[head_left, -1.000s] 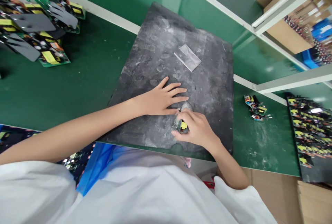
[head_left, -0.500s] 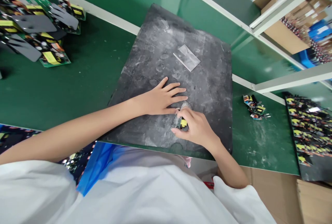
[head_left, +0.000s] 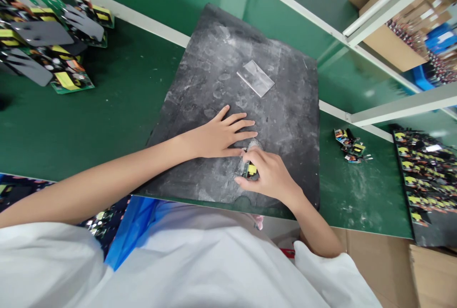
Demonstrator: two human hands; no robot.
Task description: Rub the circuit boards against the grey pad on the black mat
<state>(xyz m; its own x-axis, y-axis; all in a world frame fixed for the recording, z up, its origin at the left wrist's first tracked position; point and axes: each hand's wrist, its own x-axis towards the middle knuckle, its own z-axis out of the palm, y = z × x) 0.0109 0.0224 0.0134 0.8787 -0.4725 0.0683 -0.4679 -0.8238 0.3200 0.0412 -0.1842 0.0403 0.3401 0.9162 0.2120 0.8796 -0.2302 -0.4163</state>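
My left hand [head_left: 223,136] lies flat on a worn black mat [head_left: 217,70], palm down, fingers spread. Just to its right, near the mat's front edge, my right hand [head_left: 264,172] is curled round a small circuit board [head_left: 252,170] with a yellow part. Its thumb and fingers close on the board from both sides, and the hand covers much of it. The left little finger reaches to the right fingertips. Farther back on the mat rests a flat, clear rectangular piece [head_left: 256,78].
Circuit boards with grey metal plates [head_left: 43,34] are piled at the left. A few small boards [head_left: 352,146] sit right of the mat. Rows of boards fill a black tray [head_left: 424,227] at far right. A white frame post [head_left: 400,108] crosses the right side.
Both hands hold nearly the same pose and place. The whole view has shifted very slightly.
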